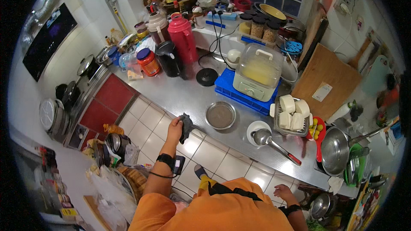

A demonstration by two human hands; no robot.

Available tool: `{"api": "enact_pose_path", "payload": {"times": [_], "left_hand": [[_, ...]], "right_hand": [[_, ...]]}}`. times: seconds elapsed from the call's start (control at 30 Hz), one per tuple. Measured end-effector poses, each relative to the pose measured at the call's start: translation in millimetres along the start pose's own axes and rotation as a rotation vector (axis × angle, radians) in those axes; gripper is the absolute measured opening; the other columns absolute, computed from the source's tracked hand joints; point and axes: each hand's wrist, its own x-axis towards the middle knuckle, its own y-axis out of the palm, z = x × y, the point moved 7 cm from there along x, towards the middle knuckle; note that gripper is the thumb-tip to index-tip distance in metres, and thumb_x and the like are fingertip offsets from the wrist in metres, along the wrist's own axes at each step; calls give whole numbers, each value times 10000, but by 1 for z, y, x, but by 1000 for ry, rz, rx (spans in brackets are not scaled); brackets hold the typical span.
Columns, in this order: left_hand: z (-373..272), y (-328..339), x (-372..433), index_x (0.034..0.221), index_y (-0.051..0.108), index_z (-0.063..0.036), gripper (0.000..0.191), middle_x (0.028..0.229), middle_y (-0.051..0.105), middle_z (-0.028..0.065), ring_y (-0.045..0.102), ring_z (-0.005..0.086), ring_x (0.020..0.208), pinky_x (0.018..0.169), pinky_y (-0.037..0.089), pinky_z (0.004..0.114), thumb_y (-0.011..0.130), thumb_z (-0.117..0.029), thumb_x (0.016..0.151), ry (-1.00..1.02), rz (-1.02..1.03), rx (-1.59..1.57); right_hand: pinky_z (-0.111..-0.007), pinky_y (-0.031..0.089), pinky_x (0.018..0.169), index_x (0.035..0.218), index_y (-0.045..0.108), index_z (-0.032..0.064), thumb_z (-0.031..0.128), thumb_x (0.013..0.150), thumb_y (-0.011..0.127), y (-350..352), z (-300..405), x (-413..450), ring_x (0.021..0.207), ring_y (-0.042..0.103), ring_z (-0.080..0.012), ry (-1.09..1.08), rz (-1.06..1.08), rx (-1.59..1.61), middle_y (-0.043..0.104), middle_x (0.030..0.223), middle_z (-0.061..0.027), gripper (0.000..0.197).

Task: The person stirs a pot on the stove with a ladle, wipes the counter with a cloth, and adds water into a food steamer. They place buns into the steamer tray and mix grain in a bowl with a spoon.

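Note:
My left hand (pixel 175 130) grips a dark grey cloth (pixel 185 127) just off the front edge of the steel worktop (pixel 189 93). Low at the right, beside my body, hangs my right hand (pixel 283 192), fingers loosely apart and holding nothing. A round metal pan (pixel 220 115) with brownish contents lies on the worktop, to the right of the cloth. Farther right a steel ladle (pixel 262 137) with a red-tipped handle rests in a white bowl (pixel 253 127). Behind them an electric steamer (pixel 257 73) with a clear lid stands on a blue plastic crate (pixel 224 85).
Along the back stand a black kettle (pixel 168 58), a red thermos (pixel 183 38) and a red jar (pixel 148 61). At right are a basket of white blocks (pixel 293 114), a red ladle (pixel 319 141), a wok (pixel 335 150) and a wooden board (pixel 324 80). Bags (pixel 109 189) crowd the left floor.

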Motion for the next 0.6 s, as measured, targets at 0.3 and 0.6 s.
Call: {"api": "enact_pose_path", "payload": {"times": [0.3,0.6], "left_hand": [[27,-25,109,1115,499,18,270,998,575,77,536,164,903,803,420,260,423,-59,868,-2,-70,49],[14,-65,81,1137,446,2,264,1033,553,80,541,177,923,788,448,275,402,-87,892,-211,24,-326]], "right_hand": [[-274,477,739,1017,541,-26,118,859,496,159,206,72,794,596,-176,-198,246,202,606,898,-127,218],[-319,502,484,1175,329,-7,124,878,429,213,262,208,591,597,-236,-262,-138,664,563,767,-148,340]]}}
